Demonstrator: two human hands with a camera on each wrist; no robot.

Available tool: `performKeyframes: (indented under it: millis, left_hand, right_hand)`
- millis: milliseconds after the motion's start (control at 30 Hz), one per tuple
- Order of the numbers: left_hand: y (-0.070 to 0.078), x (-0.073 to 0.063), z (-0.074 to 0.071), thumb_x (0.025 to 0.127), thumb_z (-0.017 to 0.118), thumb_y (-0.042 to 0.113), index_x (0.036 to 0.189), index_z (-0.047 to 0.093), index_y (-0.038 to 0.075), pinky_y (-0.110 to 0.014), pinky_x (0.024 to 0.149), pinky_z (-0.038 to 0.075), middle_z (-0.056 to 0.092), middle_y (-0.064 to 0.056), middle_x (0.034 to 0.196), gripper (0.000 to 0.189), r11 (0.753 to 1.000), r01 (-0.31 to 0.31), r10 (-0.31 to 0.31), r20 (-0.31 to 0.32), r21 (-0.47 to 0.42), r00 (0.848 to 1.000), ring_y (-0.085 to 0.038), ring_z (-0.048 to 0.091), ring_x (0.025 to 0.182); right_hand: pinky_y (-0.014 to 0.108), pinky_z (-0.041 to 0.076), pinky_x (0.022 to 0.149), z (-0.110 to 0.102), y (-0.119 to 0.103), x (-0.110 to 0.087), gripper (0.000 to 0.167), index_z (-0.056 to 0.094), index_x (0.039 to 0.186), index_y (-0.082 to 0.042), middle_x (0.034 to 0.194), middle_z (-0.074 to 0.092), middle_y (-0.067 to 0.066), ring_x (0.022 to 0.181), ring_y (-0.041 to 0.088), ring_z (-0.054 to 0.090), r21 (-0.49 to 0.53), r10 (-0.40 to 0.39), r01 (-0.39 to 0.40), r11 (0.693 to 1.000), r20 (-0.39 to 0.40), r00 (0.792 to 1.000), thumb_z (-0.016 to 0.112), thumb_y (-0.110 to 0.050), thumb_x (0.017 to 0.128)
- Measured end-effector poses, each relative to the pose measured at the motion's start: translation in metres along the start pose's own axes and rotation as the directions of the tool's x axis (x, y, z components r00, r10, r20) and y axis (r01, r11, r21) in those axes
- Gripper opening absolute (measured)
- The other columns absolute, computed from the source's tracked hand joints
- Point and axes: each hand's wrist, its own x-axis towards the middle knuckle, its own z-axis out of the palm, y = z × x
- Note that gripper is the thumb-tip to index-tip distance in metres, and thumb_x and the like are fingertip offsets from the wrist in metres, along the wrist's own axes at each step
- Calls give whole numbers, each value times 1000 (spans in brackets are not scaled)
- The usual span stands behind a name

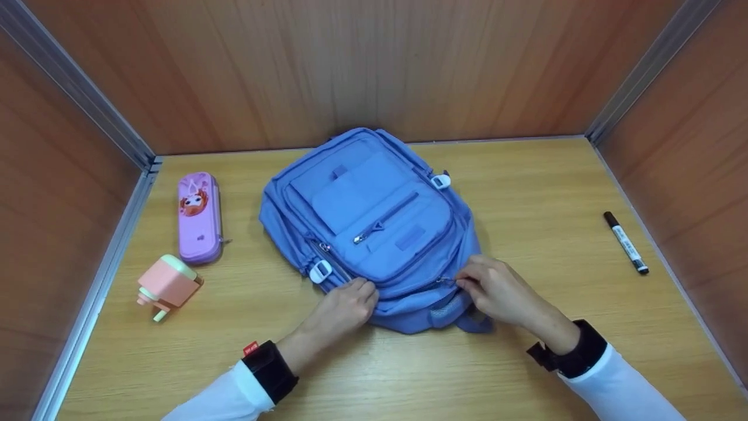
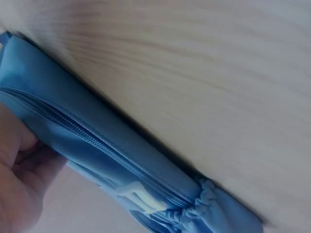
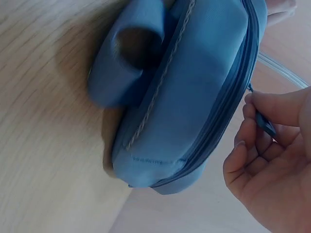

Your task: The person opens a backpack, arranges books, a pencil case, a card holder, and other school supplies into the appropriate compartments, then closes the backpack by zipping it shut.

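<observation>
Found blue backpack [image 1: 362, 166] lying front up on table [image 1: 543, 204], with pencil case [image 1: 198, 225] and sharpener [image 1: 169, 280] to left, marker [image 1: 626, 242] to right, all well apart from it. Noted left hand [image 1: 345, 304] gripping fabric at near edge; right hand [image 1: 497, 286] pinching zip pull [image 3: 265, 125] at near right corner. Could not judge extent of zip [image 3: 228, 114] opening. Judged snagging likeliest trouble: slack, folded fabric beside zip, apt to jam in it on a slanted tug. Suspected skewing or sliding of whole backpack with any slackening of left-hand grip against right-hand draw. Rated slipping of zip pull possible too, given so small a hold. Saw little threat to outlying things.
</observation>
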Motion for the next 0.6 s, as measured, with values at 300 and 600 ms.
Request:
performKeyframes:
  millis: [300, 600]
  left_hand:
    - [-21, -20, 1, 79, 77, -11, 111, 76, -1, -27, 87, 59, 69, -9, 103, 33, 996, 17, -17, 4, -82, 1000, -21, 67, 96]
    - [-46, -35, 4, 77, 77, -15, 109, 75, -5, -35, 95, 58, 69, -14, 102, 34, 994, 61, -59, 18, -91, 998, -28, 69, 101]
  right_hand:
    - [26, 52, 63, -4, 3, -2, 11, 77, 92, -2, 84, 59, -3, 76, 9, 55, -2, 53, -53, 999, -15, 998, 75, 8, 89]
    - [24, 47, 60, -6, 5, -5, 13, 78, 93, -1, 80, 56, -6, 73, 7, 52, 14, 54, -54, 998, -36, 998, 75, 10, 87]
